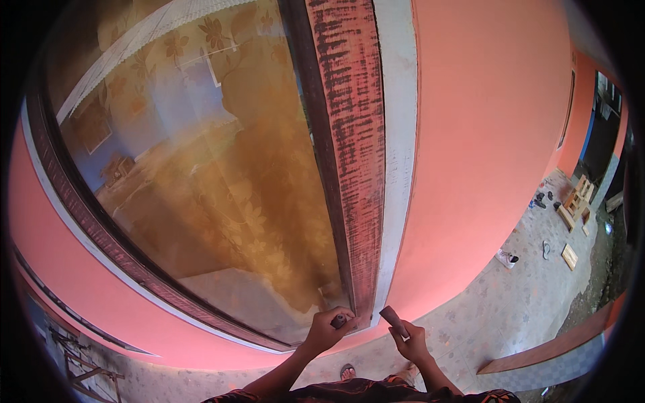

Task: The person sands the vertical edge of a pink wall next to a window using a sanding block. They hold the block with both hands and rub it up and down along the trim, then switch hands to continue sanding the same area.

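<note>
My left hand [329, 330] is closed around a small dark object with a rounded end [338, 321], held by the bottom corner of the window frame; most of it is hidden in my fingers. My right hand [412, 344] grips a dark brown, flat, oblong piece [394, 321], which tilts up and left in front of the wall; its exact kind cannot be made out. Above my hands runs the upright of the window frame [353, 154], pink with dark brown streaks. Beside it is a white border strip [399, 134]. The glass pane [222, 168] shows a floral curtain and reflections.
A smooth salmon-pink wall [484, 134] spreads to the right. On the tiled floor [457, 336] at the right lie several shoes, a sandal [546, 250] and a wooden piece [570, 256], near a small wooden stand [576, 203]. A low wall [551, 356] borders the lower right.
</note>
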Demonstrator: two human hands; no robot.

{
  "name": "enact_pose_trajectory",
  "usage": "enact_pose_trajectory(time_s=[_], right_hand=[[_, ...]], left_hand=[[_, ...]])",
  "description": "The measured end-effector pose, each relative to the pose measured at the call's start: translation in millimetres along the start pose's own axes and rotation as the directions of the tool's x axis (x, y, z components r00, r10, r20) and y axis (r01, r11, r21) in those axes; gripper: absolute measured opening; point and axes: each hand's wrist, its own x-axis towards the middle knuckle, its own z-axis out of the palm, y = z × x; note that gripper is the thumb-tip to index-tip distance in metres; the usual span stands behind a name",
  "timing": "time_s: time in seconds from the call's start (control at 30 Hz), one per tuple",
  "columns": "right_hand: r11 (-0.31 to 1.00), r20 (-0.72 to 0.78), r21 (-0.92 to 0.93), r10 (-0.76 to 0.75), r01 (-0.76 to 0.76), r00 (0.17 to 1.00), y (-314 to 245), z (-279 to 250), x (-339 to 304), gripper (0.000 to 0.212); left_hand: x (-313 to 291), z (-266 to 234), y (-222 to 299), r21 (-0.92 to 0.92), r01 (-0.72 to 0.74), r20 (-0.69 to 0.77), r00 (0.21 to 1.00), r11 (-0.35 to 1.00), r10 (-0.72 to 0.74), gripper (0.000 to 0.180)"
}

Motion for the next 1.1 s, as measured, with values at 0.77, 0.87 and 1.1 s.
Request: enact_pose_trajectory(time_s=[0.77,0.87,1.1], right_hand=[[0.820,0.869,0.419,-0.239,-0.390,0.432,68.7,-115.6,88.9,0.019],[0.777,0.860,0.458,-0.265,-0.431,0.437,62.0,-120.9,96.5,0.027],[0.891,0.820,0.432,-0.324,-0.139,0.473,56.4,-149.0,108.6,0.024]], left_hand=[[11.0,191.8,67.9,0.379,0.132,-0.193,0.979,0.916,-0.062,0.047],[12.1,186.8,88.0,0.440,0.142,-0.295,0.955,0.887,-0.006,0.080],[117.3,65.8,197.3,0.860,-0.049,-0.371,0.624,0.508,0.687,0.095]])
